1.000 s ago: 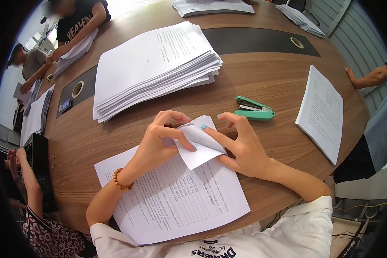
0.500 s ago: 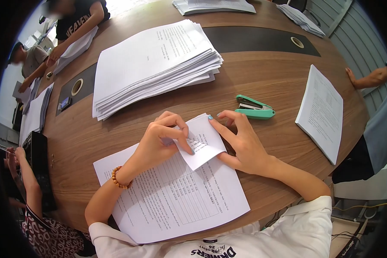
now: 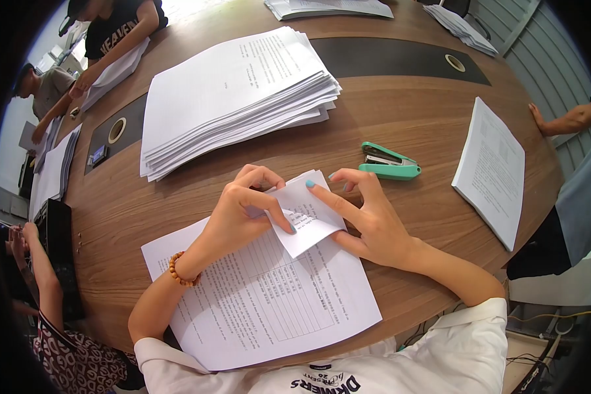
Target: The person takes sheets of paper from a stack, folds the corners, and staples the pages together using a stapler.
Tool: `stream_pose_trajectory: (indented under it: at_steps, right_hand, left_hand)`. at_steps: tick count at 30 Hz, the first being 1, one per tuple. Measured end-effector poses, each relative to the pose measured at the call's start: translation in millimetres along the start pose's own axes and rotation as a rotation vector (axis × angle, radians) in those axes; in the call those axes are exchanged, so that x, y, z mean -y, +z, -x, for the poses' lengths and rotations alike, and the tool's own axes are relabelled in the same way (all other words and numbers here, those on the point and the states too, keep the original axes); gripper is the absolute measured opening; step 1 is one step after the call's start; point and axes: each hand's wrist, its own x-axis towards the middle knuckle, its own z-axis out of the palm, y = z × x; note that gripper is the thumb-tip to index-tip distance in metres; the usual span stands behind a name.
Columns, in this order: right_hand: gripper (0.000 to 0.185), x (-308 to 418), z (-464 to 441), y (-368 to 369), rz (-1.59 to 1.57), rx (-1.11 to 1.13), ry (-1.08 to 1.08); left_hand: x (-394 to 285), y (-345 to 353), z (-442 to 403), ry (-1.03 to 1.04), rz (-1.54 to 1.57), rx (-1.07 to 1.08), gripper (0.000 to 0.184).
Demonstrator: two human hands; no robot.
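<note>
Printed sheets (image 3: 262,308) lie on the wooden table in front of me, their far corner folded back. My left hand (image 3: 246,207) pinches the turned-back corner, thumb and fingers bent round the paper. My right hand (image 3: 368,217) rests at the right edge of the same corner, index finger stretched over the paper and thumb against its lower edge; its fingers are apart. How many sheets are folded back cannot be made out. A green stapler (image 3: 391,164) lies just beyond my right hand, touching neither hand.
A tall paper stack (image 3: 236,98) stands beyond my hands; another stack (image 3: 492,171) lies at the right. Several people are around the table, one with a hand (image 3: 545,121) at its right edge. A black box (image 3: 59,256) is at the left edge.
The folded corner has shifted slightly between my hands. My right index finger lifted to the corner's far edge, then moved back left over the paper.
</note>
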Motion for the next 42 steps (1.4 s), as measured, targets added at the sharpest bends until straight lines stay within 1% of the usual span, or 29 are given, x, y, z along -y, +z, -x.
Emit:
stream_pose_trajectory:
  at_steps: [1,3,7,9,11,13,14,15,16,18,20,21,22,23,25,29,31,33,34,36,38,39,41,42]
  right_hand:
    - [0.071,0.8,-0.4,0.4,0.000,-0.001,0.001]
    - [0.079,2.3,-1.7,1.5,-0.090,-0.096,0.060]
    - [0.084,0.6,-1.5,1.8,-0.076,-0.118,0.061]
    - [0.077,0.2,-0.5,0.0,-0.034,-0.060,0.033]
    - [0.074,-0.1,-0.7,0.2,-0.039,-0.055,0.026]
    - [0.071,-0.1,-1.1,1.1,-0.043,-0.049,0.019]
    - [0.067,0.1,-1.4,1.9,-0.045,-0.065,0.039]
    - [0.063,0.1,-1.3,2.4,-0.047,-0.080,0.061]
    - [0.063,-0.4,-0.9,2.7,-0.047,-0.079,0.062]
    - [0.058,-2.0,-0.2,2.9,-0.005,-0.038,0.040]
    - [0.056,-3.1,-0.2,3.4,0.001,-0.043,0.025]
    - [0.055,-3.6,-0.3,3.4,0.008,-0.050,0.009]
    - [0.055,-3.8,0.0,3.2,0.008,-0.048,0.009]
    - [0.055,-3.9,0.4,3.0,-0.003,-0.040,0.007]
    - [0.056,-3.8,0.9,2.9,-0.014,-0.031,0.005]
    - [0.060,-2.8,0.5,3.2,0.030,-0.048,-0.037]
    - [0.062,-2.0,0.3,3.3,0.042,-0.055,-0.049]
    - [0.062,-0.6,0.3,4.1,-0.021,-0.061,0.036]
    - [0.062,0.4,-0.3,3.9,-0.022,-0.061,0.037]
    - [0.060,2.3,-1.7,3.2,-0.047,-0.109,0.088]
    - [0.058,0.7,-0.7,2.7,-0.036,-0.087,0.073]
    - [0.056,-0.2,-0.4,2.6,-0.025,-0.065,0.058]
    - [0.054,-2.0,-0.5,3.4,-0.019,-0.061,0.044]
    - [0.053,-2.8,-0.2,3.7,-0.012,-0.058,0.029]
  left_hand:
    - [-0.2,-0.1,0.1,-0.008,0.013,0.001,0.030]
    - [1.7,0.5,-0.5,0.012,0.018,0.001,0.030]
    - [1.6,1.1,-1.2,0.036,0.036,-0.005,0.028]
    - [4.2,1.6,-1.4,0.065,0.040,-0.013,0.030]
    - [4.4,2.2,-1.4,0.094,0.045,-0.021,0.032]
    - [1.2,3.2,-1.3,0.084,-0.013,-0.065,0.038]
    - [-0.2,3.6,-1.7,0.084,-0.012,-0.064,0.038]
    - [-1.5,4.1,-1.9,0.127,-0.073,-0.086,0.040]
    - [-2.2,4.4,-1.9,0.169,-0.134,-0.107,0.043]
    - [-1.4,2.7,-1.5,0.163,-0.117,-0.099,0.042]
    - [1.1,0.3,-0.1,0.155,-0.099,-0.093,0.040]
    - [3.4,-0.8,0.7,0.176,-0.138,-0.049,0.039]
    - [4.8,-1.2,0.9,0.197,-0.177,-0.004,0.039]
    - [4.6,-0.5,0.3,0.196,-0.176,-0.005,0.039]
    - [3.1,2.2,-2.0,0.184,-0.074,-0.075,0.038]
    - [-1.1,2.4,-2.4,0.201,-0.106,-0.122,0.039]
    - [5.1,1.8,-0.2,0.118,-0.080,-0.042,0.037]
    - [2.4,-0.3,-0.4,0.100,-0.083,-0.020,0.035]
    - [0.5,-1.2,-0.8,0.084,-0.086,0.000,0.033]
    - [-1.7,-0.5,-1.3,0.108,-0.125,-0.017,0.031]
    - [-1.3,1.8,-0.8,0.132,-0.163,-0.034,0.029]
    - [0.8,3.9,0.3,0.064,-0.045,-0.066,0.029]
    - [1.4,2.8,0.9,-0.006,0.074,-0.098,0.029]
    - [0.4,-1.3,0.5,0.040,-0.055,-0.032,0.030]
